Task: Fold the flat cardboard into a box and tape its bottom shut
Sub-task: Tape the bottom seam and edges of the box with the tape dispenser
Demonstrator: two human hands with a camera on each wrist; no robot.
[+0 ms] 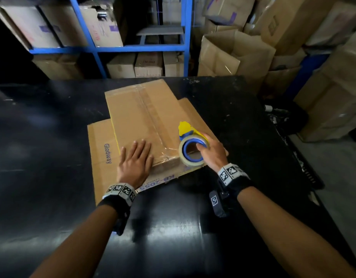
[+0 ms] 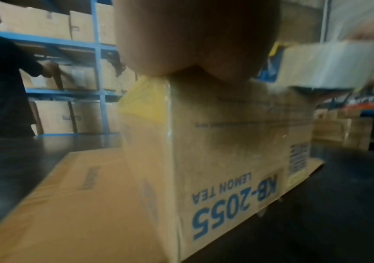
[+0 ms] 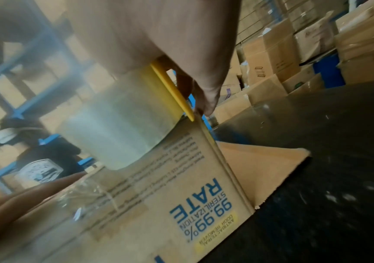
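Left hand (image 1: 135, 163) flat, fingers straight, pressing box (image 1: 141, 115); right hand (image 1: 212, 152) beside it grips tape dispenser (image 1: 190, 145).

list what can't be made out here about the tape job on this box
- Head view: the tape's free end, hidden behind the clear tape roll on its yellow and blue dispenser and the right hand.
- Left wrist view: the brown cardboard box top seam, hidden by the left hand.
- Right wrist view: small print, blurred.
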